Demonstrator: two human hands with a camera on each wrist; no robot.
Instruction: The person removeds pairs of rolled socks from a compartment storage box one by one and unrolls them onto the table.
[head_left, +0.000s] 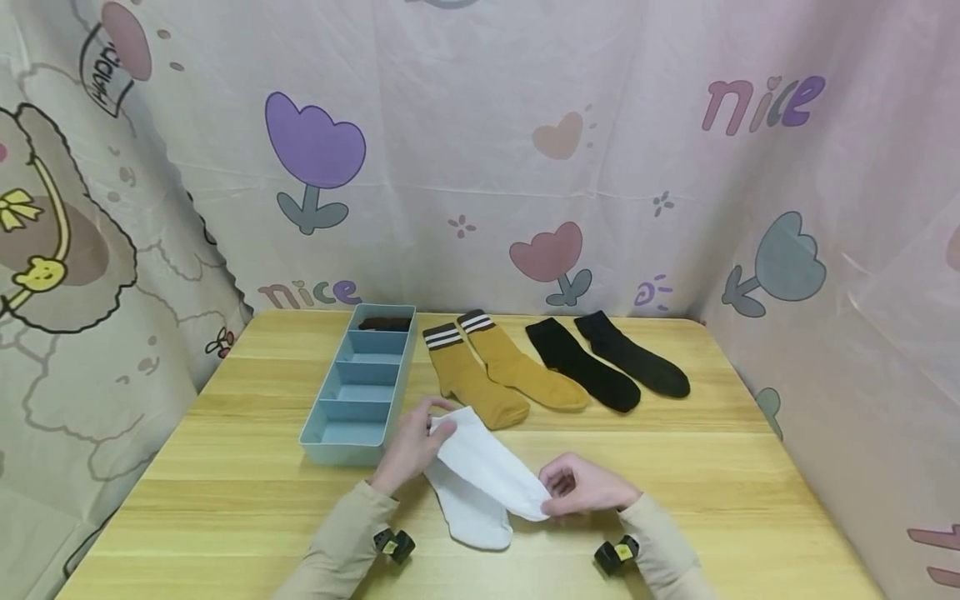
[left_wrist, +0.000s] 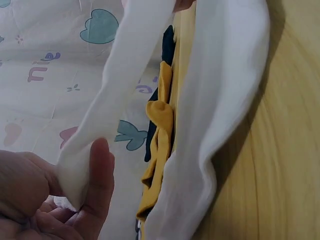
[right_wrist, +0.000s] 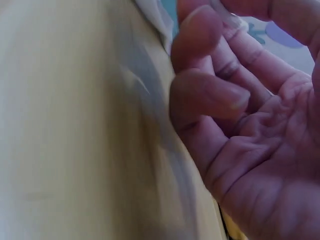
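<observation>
Both hands hold a white sock (head_left: 491, 462) stretched between them over the front half of the table. At its upper left end my left hand (head_left: 412, 443) pinches the fabric between thumb and fingers, as the left wrist view also shows. My right hand (head_left: 588, 485) pinches the lower right end, its other fingers curled into the palm. A second white sock (head_left: 474, 515) lies beneath, partly covered by the held one. In the left wrist view the held sock (left_wrist: 117, 75) hangs above the table beside the second sock (left_wrist: 220, 85).
A light blue tray (head_left: 318, 452) with several compartments stands left of the hands, a dark brown item (head_left: 385, 323) in its far compartment. Two mustard socks (head_left: 480, 379) with striped cuffs lie behind the white ones. Two black socks (head_left: 588, 367) lie farther right, near a patterned curtain (head_left: 450, 150).
</observation>
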